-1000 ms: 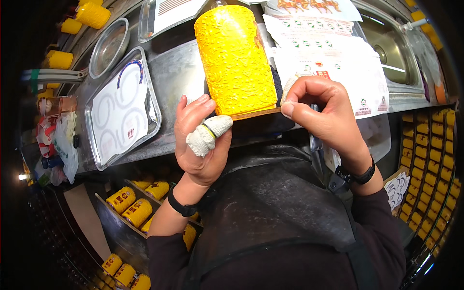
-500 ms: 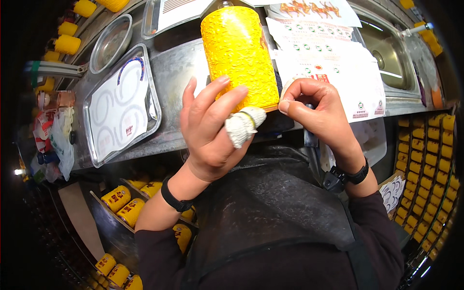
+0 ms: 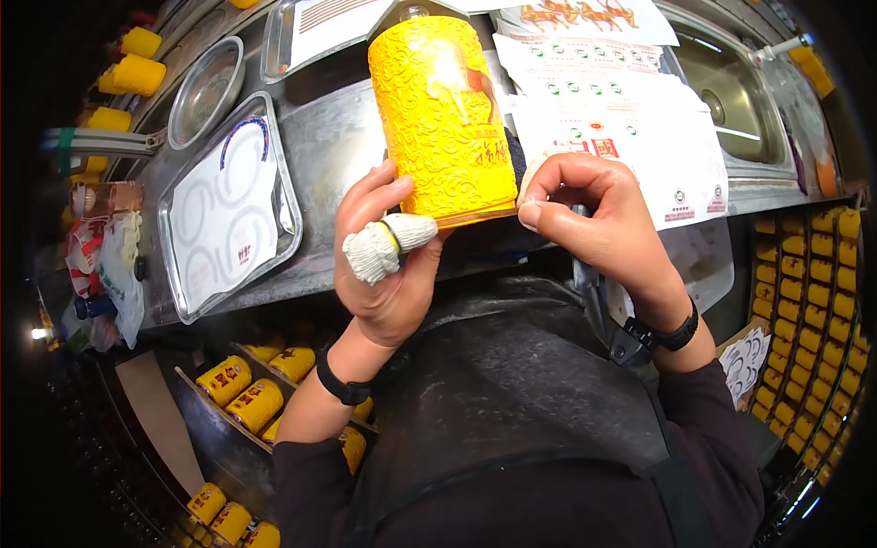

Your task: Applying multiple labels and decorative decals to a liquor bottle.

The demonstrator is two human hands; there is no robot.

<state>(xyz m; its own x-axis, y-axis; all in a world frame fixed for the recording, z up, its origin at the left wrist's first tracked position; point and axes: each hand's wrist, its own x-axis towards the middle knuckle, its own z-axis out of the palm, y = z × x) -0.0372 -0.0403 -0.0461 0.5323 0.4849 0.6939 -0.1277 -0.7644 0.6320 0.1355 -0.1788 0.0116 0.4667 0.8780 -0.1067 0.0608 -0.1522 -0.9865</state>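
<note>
A yellow embossed bottle [image 3: 438, 119] lies with its neck away from me and its base toward me; a picture and red lettering show on its right side. My left hand [image 3: 384, 247] is closed at the base's lower left edge, fingers against the side and thumb by the rim. White cloth [image 3: 370, 254], tied with a yellowish band, wraps one finger of this hand. My right hand [image 3: 594, 201] is pinched beside the base's right edge. Something pale shows at its fingertips, too small to name.
Printed white sheets [image 3: 630, 119] cover the counter right of the bottle, before a metal sink [image 3: 731, 100]. On the left are a metal tray [image 3: 290, 205] with curved paper labels and a metal bowl [image 3: 208, 91]. Yellow bottles [image 3: 256, 405] fill a lower rack; more yellow items [image 3: 808, 320] stand in right-hand racks.
The bottle has turned, bringing its picture and lettering into view on the right. My left hand has slid from its top down to the lower left edge. My right hand stays nearly still.
</note>
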